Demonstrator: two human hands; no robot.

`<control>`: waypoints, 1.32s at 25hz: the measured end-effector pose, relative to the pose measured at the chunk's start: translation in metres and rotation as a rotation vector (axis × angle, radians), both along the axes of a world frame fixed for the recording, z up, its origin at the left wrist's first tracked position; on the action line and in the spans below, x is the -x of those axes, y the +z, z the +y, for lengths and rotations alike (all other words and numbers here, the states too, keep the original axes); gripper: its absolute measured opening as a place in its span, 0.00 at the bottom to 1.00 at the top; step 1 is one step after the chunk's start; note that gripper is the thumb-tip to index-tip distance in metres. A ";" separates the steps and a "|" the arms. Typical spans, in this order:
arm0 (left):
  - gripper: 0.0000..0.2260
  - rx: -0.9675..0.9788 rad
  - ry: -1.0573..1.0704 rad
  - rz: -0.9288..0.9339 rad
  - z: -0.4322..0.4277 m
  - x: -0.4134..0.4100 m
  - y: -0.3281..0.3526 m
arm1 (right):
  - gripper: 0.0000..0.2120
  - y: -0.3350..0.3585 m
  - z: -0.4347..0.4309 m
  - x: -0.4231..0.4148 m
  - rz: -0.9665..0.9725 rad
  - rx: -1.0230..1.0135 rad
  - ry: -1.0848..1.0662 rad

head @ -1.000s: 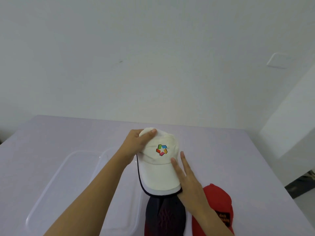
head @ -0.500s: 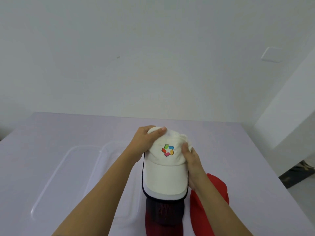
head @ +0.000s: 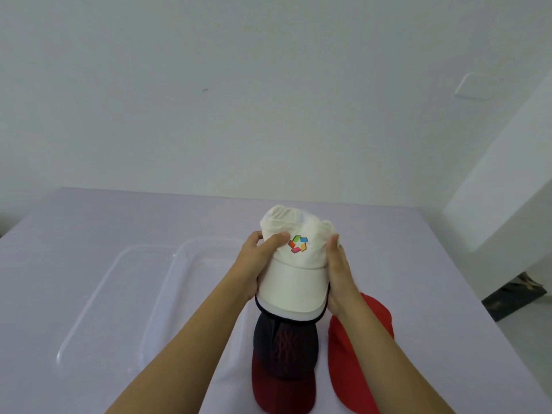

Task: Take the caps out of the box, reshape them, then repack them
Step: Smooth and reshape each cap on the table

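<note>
I see my left hand (head: 254, 259) and right hand (head: 339, 274) clamped on the white cap's (head: 294, 283) sides, centre frame, above the dark cap (head: 283, 354).

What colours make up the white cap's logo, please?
The logo on the white cap shows red, green, blue, orange and pink, best in the head view.

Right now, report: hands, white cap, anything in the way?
Left hand and right hand grip white cap by its sides. Dark cap, red cap lie close by. Clear box left, path open.
</note>
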State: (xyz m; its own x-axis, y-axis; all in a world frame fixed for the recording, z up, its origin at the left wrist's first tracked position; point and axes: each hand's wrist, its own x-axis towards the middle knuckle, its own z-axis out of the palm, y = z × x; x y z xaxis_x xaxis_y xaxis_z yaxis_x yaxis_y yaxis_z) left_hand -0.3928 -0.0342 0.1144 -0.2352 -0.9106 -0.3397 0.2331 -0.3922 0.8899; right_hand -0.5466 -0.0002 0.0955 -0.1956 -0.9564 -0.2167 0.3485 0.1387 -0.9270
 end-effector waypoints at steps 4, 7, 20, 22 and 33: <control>0.23 0.033 0.211 0.055 0.000 0.002 -0.006 | 0.37 -0.008 0.011 -0.008 -0.051 -0.059 0.119; 0.29 0.035 0.136 0.001 0.000 0.000 -0.006 | 0.32 -0.014 0.014 -0.014 -0.103 -0.058 0.081; 0.13 0.510 -0.065 -0.514 -0.008 -0.027 0.014 | 0.29 -0.028 0.029 -0.023 -0.079 -0.065 -0.099; 0.20 0.518 -0.117 -0.599 -0.011 -0.031 0.016 | 0.30 -0.030 0.029 -0.022 -0.052 -0.072 -0.112; 0.09 0.635 -0.257 -0.777 -0.010 -0.025 0.028 | 0.20 -0.029 0.029 -0.019 0.014 -0.091 -0.127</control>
